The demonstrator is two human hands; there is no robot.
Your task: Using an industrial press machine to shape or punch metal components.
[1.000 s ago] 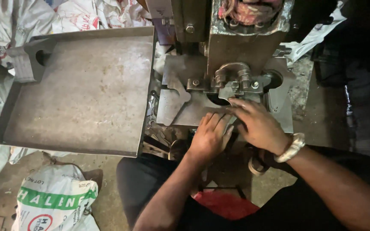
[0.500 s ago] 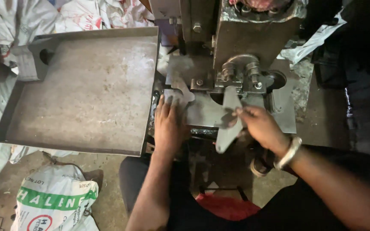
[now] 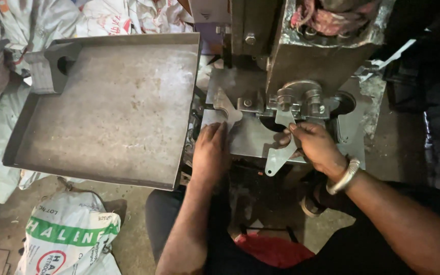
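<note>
Fingers of your right hand point(image 3: 318, 147) pinch a flat grey cut-out metal plate point(image 3: 278, 159) just under the grey steel press die point(image 3: 295, 101); they risk crushing. Your left hand point(image 3: 211, 147) lies flat, open, on grey sheet metal point(image 3: 246, 138).

Both bare hands are reaching forward, forearms angling in from the near edge.
The left hand point(image 3: 211, 148) is lying flat, palm down, fingers stretched far; the right hand point(image 3: 315, 146), a bangle at its wrist, is pinching with curled fingers.
</note>
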